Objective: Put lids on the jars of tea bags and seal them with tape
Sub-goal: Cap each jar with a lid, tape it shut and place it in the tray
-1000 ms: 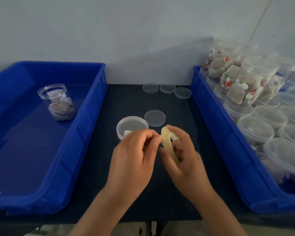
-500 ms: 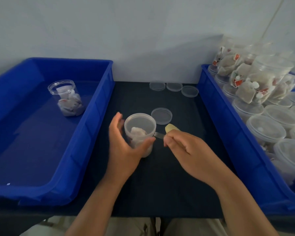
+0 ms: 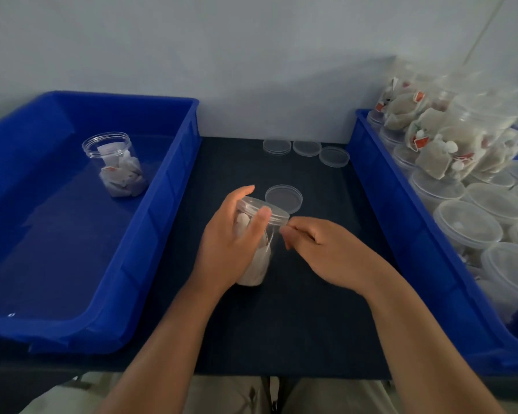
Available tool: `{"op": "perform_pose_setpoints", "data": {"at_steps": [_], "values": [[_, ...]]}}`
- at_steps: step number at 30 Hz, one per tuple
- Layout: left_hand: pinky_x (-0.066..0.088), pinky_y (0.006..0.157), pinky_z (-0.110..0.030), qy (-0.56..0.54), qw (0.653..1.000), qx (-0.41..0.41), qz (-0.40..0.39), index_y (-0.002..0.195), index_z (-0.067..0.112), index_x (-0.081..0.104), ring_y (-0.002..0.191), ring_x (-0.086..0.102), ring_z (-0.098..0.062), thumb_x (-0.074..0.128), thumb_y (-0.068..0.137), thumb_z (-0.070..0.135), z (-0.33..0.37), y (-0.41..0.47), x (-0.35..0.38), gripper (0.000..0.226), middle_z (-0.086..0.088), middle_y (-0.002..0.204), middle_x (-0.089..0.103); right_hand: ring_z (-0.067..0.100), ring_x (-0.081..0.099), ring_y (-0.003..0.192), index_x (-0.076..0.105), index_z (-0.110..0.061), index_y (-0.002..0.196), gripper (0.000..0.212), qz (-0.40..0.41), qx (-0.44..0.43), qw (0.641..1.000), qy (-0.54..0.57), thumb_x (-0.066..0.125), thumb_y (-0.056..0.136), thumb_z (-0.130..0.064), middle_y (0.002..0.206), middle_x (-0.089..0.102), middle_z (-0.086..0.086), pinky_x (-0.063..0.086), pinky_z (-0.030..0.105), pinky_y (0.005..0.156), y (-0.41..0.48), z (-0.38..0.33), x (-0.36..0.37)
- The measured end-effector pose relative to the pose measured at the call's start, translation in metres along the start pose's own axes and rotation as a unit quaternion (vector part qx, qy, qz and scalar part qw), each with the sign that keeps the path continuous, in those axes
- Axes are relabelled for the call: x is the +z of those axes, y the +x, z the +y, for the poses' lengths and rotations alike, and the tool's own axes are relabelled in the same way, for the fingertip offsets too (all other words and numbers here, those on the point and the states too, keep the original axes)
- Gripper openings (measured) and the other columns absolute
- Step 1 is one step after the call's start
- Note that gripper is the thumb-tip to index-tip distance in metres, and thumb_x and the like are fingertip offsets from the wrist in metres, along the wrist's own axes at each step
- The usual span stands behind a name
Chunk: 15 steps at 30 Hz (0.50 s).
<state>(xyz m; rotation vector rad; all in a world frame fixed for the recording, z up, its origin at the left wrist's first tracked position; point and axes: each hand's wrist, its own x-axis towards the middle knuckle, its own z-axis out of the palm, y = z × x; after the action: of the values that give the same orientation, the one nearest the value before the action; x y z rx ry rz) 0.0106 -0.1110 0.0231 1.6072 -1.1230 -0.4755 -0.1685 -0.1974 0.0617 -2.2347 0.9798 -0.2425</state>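
Note:
A clear lidded jar of tea bags (image 3: 259, 265) stands tilted on the dark table, near the middle. My left hand (image 3: 229, 243) grips it from the left, thumb across the front just below the lid (image 3: 277, 216). My right hand (image 3: 323, 249) is at the jar's right side with its fingers curled and the fingertips pinched close to the lid's rim. A thin bit of clear tape (image 3: 282, 227) seems to run from those fingertips to the jar. The tape roll is hidden inside the right hand.
One loose lid (image 3: 284, 198) lies just behind the jar, and three more lids (image 3: 307, 148) sit at the back. The blue bin on the left (image 3: 150, 234) holds one open jar (image 3: 117, 165). The blue bin on the right (image 3: 401, 222) is packed with several lidded jars (image 3: 467, 225).
My left hand left the tape roll, took hold of the jar and tilted it. My right hand brought the tape to the lid's rim, and the roll dropped out of sight.

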Motion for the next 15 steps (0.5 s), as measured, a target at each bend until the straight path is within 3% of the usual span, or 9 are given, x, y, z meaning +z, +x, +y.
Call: {"op": "perform_pose_setpoints", "data": {"at_steps": [4, 9, 12, 15], "values": [[0.057, 0.095, -0.031, 0.009, 0.999, 0.036, 0.006, 0.136, 0.034, 0.052, 0.111, 0.066, -0.003, 0.080, 0.066, 0.073, 0.0005, -0.0034, 0.0028, 0.085, 0.018, 0.117, 0.066, -0.003, 0.054, 0.062, 0.061, -0.037, 0.088, 0.032, 0.004, 0.003, 1.000, 0.019, 0.042, 0.107, -0.054, 0.072, 0.059, -0.023, 0.040, 0.024, 0.061, 0.0010, 0.0025, 0.0012], [0.056, 0.091, -0.024, 0.015, 0.999, 0.038, 0.014, 0.133, 0.036, 0.052, 0.108, 0.066, 0.000, 0.087, 0.067, 0.068, -0.0046, 0.0002, 0.0015, 0.082, 0.020, 0.113, 0.066, 0.000, 0.055, 0.062, 0.063, -0.039, 0.091, 0.032, 0.000, 0.001, 1.000, 0.020, 0.041, 0.106, -0.057, 0.072, 0.060, -0.020, 0.042, 0.025, 0.060, -0.0016, 0.0044, 0.0026], [0.056, 0.090, -0.024, 0.000, 0.999, 0.038, 0.012, 0.130, 0.037, 0.053, 0.109, 0.067, 0.000, 0.082, 0.076, 0.062, -0.0069, 0.0019, 0.0021, 0.067, 0.021, 0.114, 0.068, 0.001, 0.056, 0.063, 0.064, -0.039, 0.091, 0.038, 0.007, 0.003, 1.000, 0.017, 0.039, 0.105, -0.063, 0.074, 0.061, -0.021, 0.042, 0.024, 0.060, -0.0023, 0.0044, 0.0038], [0.055, 0.086, -0.017, 0.017, 0.999, 0.035, 0.004, 0.132, 0.039, 0.051, 0.107, 0.066, 0.005, 0.070, 0.078, 0.070, -0.0074, 0.0058, 0.0002, 0.065, 0.020, 0.114, 0.068, 0.000, 0.056, 0.063, 0.064, -0.041, 0.092, 0.034, 0.010, 0.003, 1.000, 0.015, 0.040, 0.106, -0.060, 0.075, 0.061, -0.021, 0.040, 0.023, 0.059, -0.0021, 0.0036, 0.0049]]}}
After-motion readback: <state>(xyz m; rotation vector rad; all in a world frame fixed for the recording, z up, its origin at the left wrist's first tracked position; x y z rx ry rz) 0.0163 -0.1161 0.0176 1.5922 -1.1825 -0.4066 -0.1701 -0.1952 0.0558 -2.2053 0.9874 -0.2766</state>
